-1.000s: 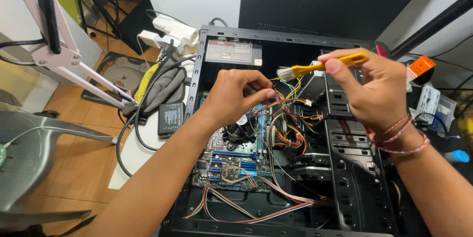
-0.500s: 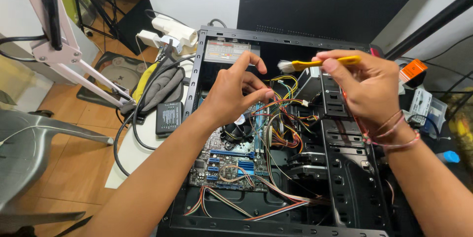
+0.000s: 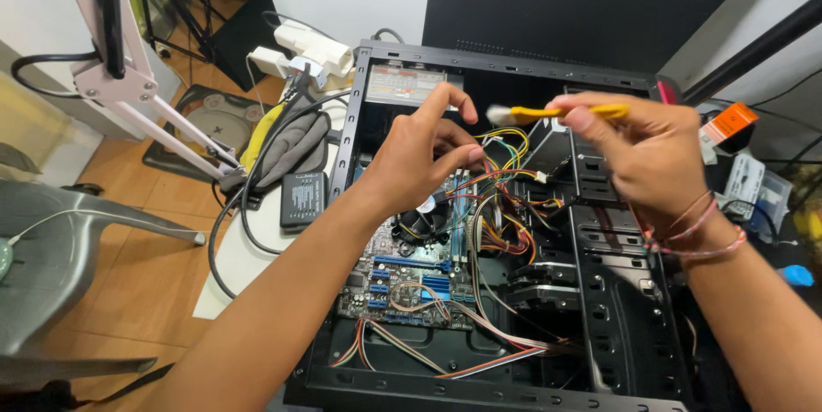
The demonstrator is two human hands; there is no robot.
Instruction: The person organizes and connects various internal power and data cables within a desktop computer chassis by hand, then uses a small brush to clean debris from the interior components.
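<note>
Two hands: both raised over the open computer case [image 3: 360, 206], which lies on its side on the tabletop.
Right hand [image 3: 659, 155]: grip pinched on a yellow-handled brush [image 3: 556, 111], held level, pale bristles pointing left.
Left hand [image 3: 424, 155]: holds nothing, fingers loosely curled, index raised near the bristles.
Below: bundled coloured wires [image 3: 501, 181], motherboard [image 3: 411, 279].
Left of case: grey cloth [image 3: 291, 146], black box [image 3: 304, 198].

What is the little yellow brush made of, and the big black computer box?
The brush looks like glossy yellow plastic with pale, soft bristles at its tip. The right hand holds it. The computer case seems to be black painted sheet metal: thin, flat and punched with holes.
</note>
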